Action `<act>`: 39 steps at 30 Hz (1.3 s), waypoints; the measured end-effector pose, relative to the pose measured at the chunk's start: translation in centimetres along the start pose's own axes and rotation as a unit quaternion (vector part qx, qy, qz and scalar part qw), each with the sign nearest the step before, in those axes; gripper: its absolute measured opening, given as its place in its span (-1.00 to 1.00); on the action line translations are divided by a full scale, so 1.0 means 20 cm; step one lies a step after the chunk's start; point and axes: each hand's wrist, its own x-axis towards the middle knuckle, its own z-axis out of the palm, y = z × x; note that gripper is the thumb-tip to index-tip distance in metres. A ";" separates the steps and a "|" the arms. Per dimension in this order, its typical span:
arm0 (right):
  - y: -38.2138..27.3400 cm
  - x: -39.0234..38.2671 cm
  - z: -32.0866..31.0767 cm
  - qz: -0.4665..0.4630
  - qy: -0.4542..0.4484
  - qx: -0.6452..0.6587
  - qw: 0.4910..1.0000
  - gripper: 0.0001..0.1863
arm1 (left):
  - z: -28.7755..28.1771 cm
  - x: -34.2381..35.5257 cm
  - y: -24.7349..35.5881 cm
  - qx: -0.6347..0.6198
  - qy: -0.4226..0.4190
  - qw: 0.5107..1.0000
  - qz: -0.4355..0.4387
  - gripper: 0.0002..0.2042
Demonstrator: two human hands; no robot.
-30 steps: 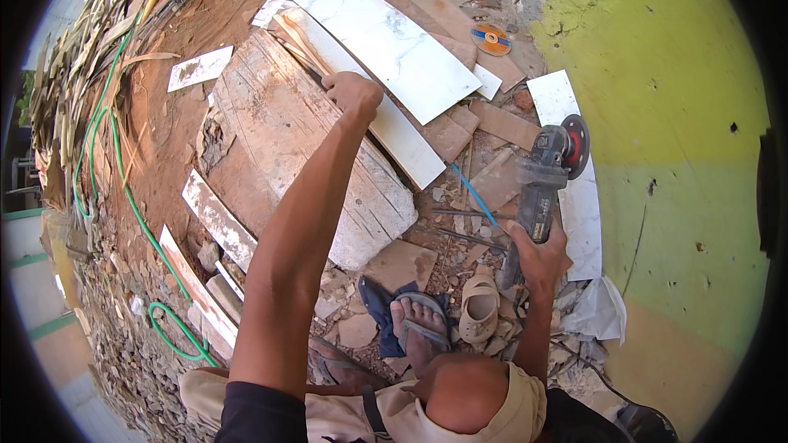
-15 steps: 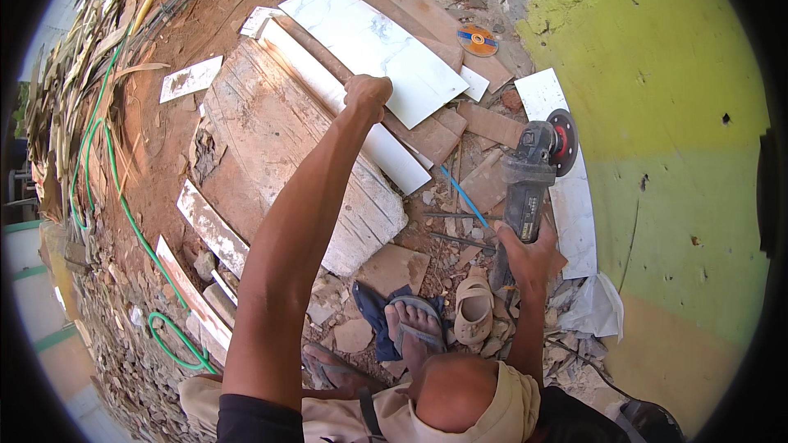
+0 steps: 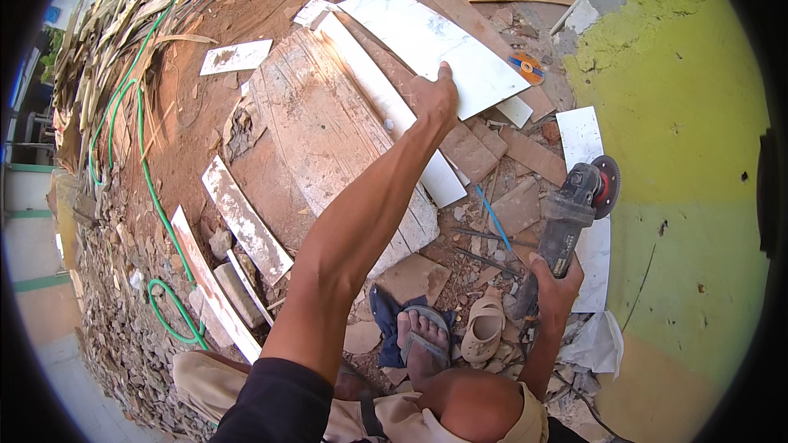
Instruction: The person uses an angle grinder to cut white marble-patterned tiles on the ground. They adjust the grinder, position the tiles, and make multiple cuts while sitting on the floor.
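Observation:
My left hand (image 3: 435, 101) reaches out to the near edge of a large white marble-patterned tile (image 3: 435, 33). Its thumb lies on the tile's top face and the other fingers curl at the edge, partly hidden. Under my left arm, a long white tile strip (image 3: 373, 74) rests on a worn, dusty slab (image 3: 304, 131). On the right, my right hand (image 3: 558, 283) is wrapped round the body of a black angle grinder (image 3: 566, 226). The grinder's cutting disc (image 3: 606, 186) points up and away, beside a white tile piece (image 3: 593, 254) near the wall, apart from the large tile.
An orange disc (image 3: 527, 68) lies past the large tile. A blue pen-like stick (image 3: 492, 215) and dark rods (image 3: 484, 261) lie between slab and grinder. A beige clog (image 3: 483, 328) sits by my foot. A green hose (image 3: 148, 156) runs left; a yellow-green wall (image 3: 681, 115) stands right.
The whole view has shifted, so things sit further right in it. My left thumb now stretches onto the large tile, where before the hand was a closed fist. The grinder stays in my right hand.

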 end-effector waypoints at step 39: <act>-0.06 -0.06 0.11 -0.049 -0.090 0.016 0.995 -0.67 | -1.27 -0.69 -0.46 0.059 -0.054 0.996 0.042 -0.59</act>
